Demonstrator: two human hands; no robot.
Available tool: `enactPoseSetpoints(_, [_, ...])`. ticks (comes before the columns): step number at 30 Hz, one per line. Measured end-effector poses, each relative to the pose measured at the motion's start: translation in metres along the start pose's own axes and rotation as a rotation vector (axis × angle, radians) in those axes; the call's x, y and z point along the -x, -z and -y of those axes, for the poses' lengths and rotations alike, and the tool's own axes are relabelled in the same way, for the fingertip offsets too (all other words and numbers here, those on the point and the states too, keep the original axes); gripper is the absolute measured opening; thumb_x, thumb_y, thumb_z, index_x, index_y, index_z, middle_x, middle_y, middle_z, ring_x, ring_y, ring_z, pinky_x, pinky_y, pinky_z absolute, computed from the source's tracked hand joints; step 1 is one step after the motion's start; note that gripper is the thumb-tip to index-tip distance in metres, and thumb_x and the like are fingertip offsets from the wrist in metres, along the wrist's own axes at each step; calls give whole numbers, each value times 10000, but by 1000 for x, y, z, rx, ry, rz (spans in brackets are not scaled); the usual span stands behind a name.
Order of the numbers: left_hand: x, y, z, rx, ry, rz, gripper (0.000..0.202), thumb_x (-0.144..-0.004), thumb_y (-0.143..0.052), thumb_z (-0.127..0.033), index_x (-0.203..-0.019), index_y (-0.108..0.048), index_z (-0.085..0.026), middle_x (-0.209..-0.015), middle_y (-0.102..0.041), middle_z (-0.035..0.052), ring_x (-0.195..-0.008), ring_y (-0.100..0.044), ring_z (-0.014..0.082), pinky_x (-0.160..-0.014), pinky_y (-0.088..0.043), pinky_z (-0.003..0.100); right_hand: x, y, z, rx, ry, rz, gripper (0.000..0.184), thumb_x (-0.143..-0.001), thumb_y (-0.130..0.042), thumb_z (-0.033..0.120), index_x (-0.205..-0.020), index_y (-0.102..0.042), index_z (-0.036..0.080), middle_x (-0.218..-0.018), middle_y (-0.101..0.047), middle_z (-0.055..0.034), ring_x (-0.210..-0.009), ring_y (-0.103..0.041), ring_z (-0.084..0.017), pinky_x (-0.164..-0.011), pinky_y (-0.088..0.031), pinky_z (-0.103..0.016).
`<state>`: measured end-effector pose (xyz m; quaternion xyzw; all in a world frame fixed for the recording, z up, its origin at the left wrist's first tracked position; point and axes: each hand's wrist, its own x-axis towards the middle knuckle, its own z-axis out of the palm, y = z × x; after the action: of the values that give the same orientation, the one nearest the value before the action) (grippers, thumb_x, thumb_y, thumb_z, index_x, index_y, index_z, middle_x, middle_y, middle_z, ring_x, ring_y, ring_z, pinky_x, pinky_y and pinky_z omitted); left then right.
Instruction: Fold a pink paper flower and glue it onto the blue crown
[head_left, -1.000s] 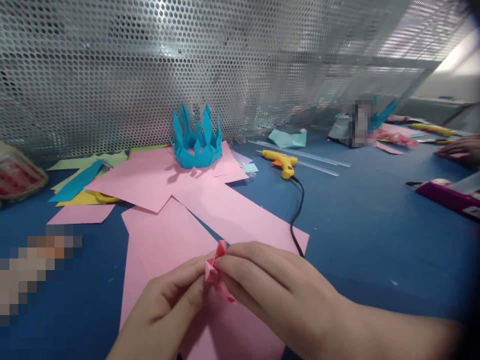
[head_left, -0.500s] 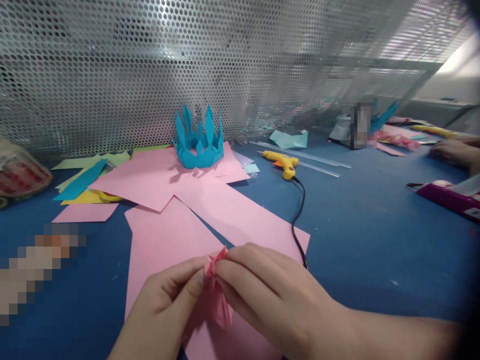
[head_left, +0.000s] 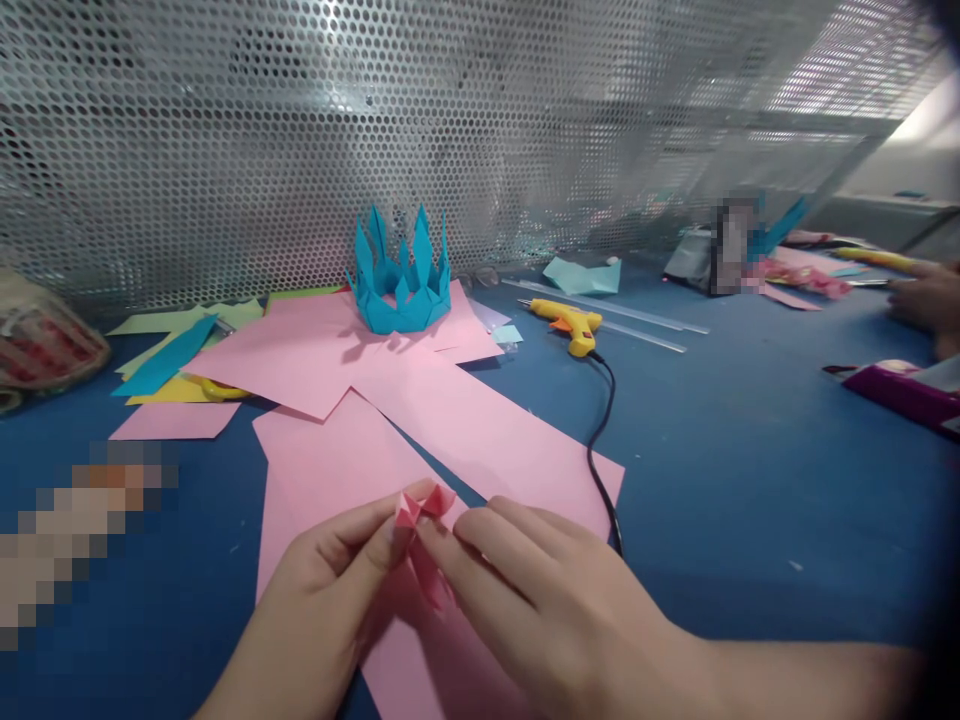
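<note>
A small folded pink paper piece [head_left: 429, 580] is held between both hands, low in the middle of the view. My left hand [head_left: 337, 570] pinches its left upper edge between thumb and fingers. The fingers of my right hand [head_left: 536, 585] are closed on its right side, with one fingertip pressed at the centre between two pointed flaps. Its lower part hangs down, partly hidden by the right fingers. Beneath the hands lie flat pink paper sheets [head_left: 315, 490]. A blue folded paper crown [head_left: 401, 300] stands upright on the sheets farther back.
A yellow glue gun [head_left: 571, 325] with a black cord lies right of the crown, beside clear glue sticks [head_left: 645, 335]. Paper scraps [head_left: 169, 355] and a roll of tape [head_left: 45, 335] are at left. At far right are a purple object [head_left: 904, 395] and another person's hand [head_left: 922, 300].
The top of the pink piece has spread, showing two pointed flaps. My right fingertip has pushed in between them, and the piece has tilted slightly left.
</note>
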<state>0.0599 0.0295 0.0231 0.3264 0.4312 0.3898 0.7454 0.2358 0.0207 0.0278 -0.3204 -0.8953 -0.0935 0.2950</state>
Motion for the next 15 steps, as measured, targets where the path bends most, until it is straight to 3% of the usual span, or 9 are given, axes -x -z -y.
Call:
enactPoseSetpoints(5, [-3, -2, 1, 48, -18, -42, 162, -703, -864, -342, -799, -797, -230, -891, -789, 34, -1016, -699, 221, -965, -526, 311, 3, -10, 1, -50, -51, -31, 330, -966, -355, 55, -948, -683, 89, -732, -616, -73, -620, -554, -186, -545, -528, -302])
enactPoseSetpoints(9, [0, -9, -8, 38, -15, -34, 222, -705, -844, -400, -867, -805, -253, -846, -783, 33, -899, -722, 230, -815, -582, 289, 5, -5, -2, -199, -47, -31, 307, -975, -401, 69, -1190, -616, 24, -1021, -713, -157, -931, -682, -199, -823, -606, -279])
enactPoseSetpoints(11, [3, -10, -12, -22, -31, -82, 158, -719, -825, -367, -841, -805, -269, -825, -778, 19, -840, -721, 222, -747, -587, 263, 3, -1, -3, -281, -87, -59, 310, -972, -431, 78, -1229, -602, 62, -1104, -718, -151, -1033, -685, -180, -890, -591, -249])
enactPoseSetpoints(15, [6, -9, -16, -141, -60, -171, 62, -692, -810, -264, -752, -796, -272, -803, -775, 5, -778, -709, 213, -690, -579, 238, -2, 5, -5, -549, -266, -118, 191, -905, -521, 59, -1021, -641, 153, -928, -727, -48, -853, -698, -97, -790, -567, -142])
